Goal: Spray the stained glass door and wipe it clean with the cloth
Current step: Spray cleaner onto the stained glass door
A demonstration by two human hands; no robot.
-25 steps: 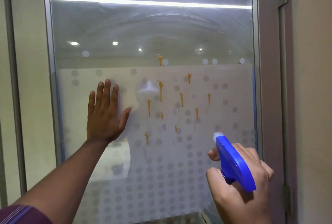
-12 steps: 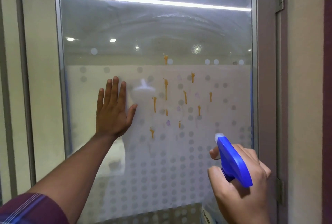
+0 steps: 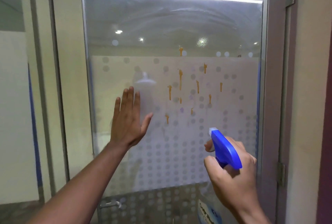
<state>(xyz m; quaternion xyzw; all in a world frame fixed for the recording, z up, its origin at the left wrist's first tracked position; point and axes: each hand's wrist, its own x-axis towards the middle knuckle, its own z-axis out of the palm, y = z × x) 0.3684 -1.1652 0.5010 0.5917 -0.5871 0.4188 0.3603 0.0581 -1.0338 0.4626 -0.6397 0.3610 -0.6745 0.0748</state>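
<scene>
My right hand (image 3: 231, 175) grips a blue spray bottle (image 3: 224, 148); I should aim at the orange drips (image 3: 180, 79). My left hand (image 3: 128, 115) is flat, empty.

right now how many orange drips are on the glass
10 orange drips on the glass door: one topmost above the frosted band, nine scattered lower, right of the left hand and above the spray bottle. Fainter ones may be missed.
</scene>
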